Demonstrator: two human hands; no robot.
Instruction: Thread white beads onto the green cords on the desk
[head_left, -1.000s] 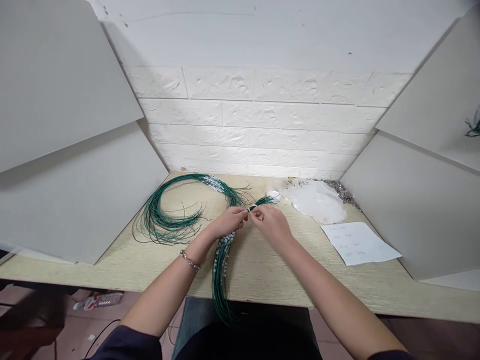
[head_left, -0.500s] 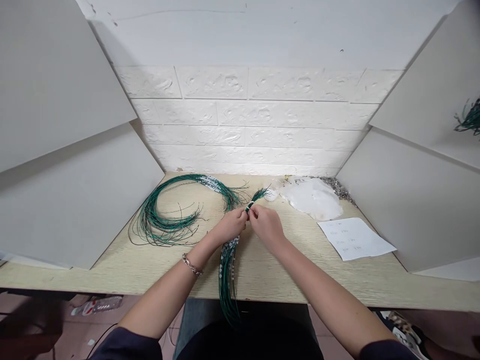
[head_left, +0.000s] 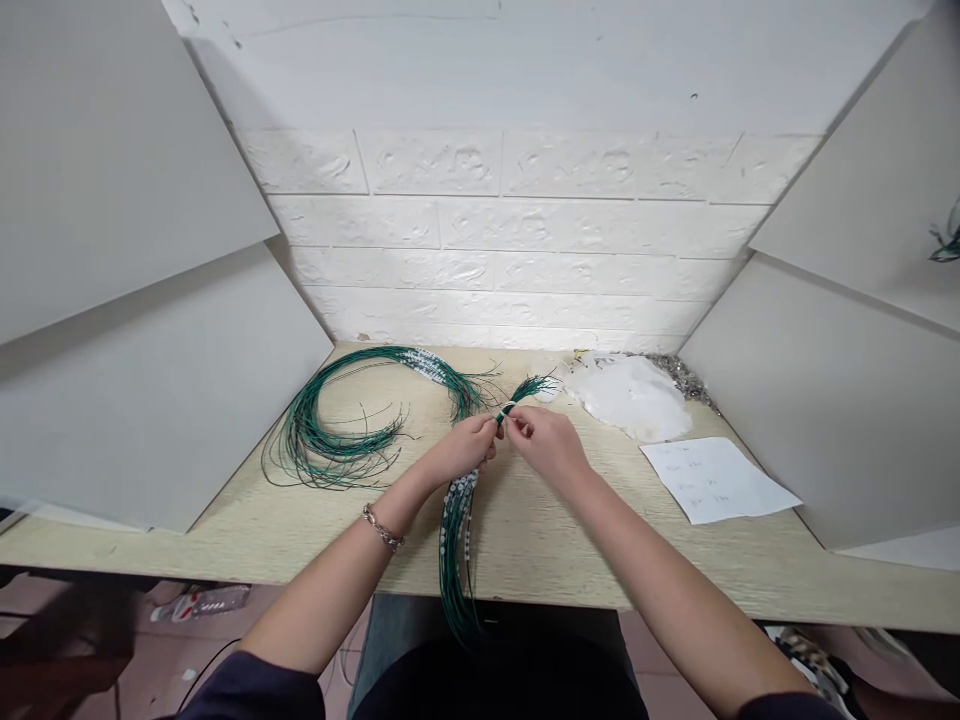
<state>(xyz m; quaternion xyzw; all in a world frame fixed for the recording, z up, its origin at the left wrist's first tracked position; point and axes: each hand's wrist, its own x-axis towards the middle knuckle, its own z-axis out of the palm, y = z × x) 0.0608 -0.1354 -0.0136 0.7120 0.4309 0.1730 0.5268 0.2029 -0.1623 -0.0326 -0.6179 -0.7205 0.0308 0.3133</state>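
The left hand's fingers grip the green cords above the desk; the right hand's pinch the white band near their one o'clock tips. I'd fear slack fingers losing the band, or the overhanging six o'clock tail dragging the cords down

Half lost in grips and blur.
Cannot see the wire bundle inside the left hand, nor its lower end against dark clothing at six o'clock. Cannot make out the pinch of the right hand on the pale band. Cannot read the faint marks on the paper sheet at four o'clock. Cannot follow green strands past the edge at three, nor identify a blurred dark shape at eight.
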